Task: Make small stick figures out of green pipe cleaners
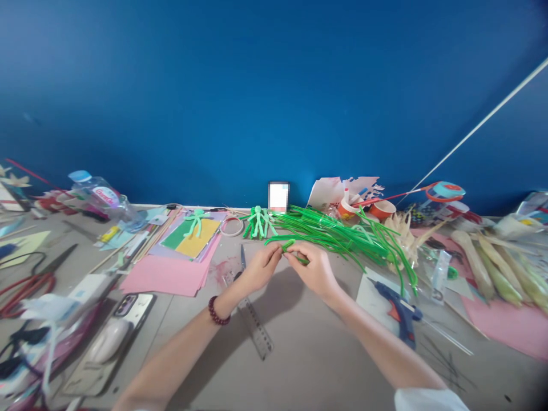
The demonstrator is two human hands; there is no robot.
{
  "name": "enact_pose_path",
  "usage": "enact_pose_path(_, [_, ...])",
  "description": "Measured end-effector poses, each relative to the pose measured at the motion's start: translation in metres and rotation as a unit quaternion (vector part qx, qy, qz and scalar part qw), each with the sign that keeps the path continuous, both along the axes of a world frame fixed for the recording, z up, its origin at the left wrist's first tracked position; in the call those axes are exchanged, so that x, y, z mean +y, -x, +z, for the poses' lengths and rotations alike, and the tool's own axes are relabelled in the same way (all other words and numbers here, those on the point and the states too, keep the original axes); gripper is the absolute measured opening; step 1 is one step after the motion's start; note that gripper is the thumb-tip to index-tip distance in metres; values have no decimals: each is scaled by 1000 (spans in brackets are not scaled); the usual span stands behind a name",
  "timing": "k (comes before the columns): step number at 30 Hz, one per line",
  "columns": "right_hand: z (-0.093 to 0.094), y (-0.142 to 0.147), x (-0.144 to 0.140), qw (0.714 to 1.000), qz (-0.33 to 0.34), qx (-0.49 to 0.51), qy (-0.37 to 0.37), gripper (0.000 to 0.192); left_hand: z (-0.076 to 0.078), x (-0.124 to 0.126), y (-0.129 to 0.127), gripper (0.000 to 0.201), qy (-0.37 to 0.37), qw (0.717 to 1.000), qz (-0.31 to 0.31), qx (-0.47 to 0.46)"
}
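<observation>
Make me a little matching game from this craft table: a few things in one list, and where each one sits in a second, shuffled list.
Things
1. green pipe cleaner
2. glue gun
3. clear ruler
4. red-handled scissors

Places
A. far out at the person's left, on the table
B. pinched between the left hand and the right hand
C. on a white sheet, just outside the right forearm
D. flat on the table, between the two forearms

Pairs: 1-B, 2-C, 3-D, 4-A
</observation>
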State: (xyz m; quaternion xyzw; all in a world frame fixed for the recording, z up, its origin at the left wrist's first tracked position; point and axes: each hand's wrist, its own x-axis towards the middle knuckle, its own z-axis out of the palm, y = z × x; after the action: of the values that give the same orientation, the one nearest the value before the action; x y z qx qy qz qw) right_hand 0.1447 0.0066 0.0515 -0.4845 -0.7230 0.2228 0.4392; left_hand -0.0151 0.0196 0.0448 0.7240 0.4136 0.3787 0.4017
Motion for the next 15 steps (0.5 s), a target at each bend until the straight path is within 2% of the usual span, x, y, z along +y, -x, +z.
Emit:
enact_pose_path(9, [0, 0, -2, 1000, 18, 12, 14, 17, 5, -6, -1, 24, -97, 985, 41, 139])
enact_pose_path(12, [-2, 0, -1, 1000, 13, -3, 16, 19, 2, -6, -1, 22, -134, 971, 57, 190])
enact_pose_path(15, [-6, 0, -1, 1000, 2, -19, 14, 20, -4, -6, 0, 21, -187, 945, 85, 255])
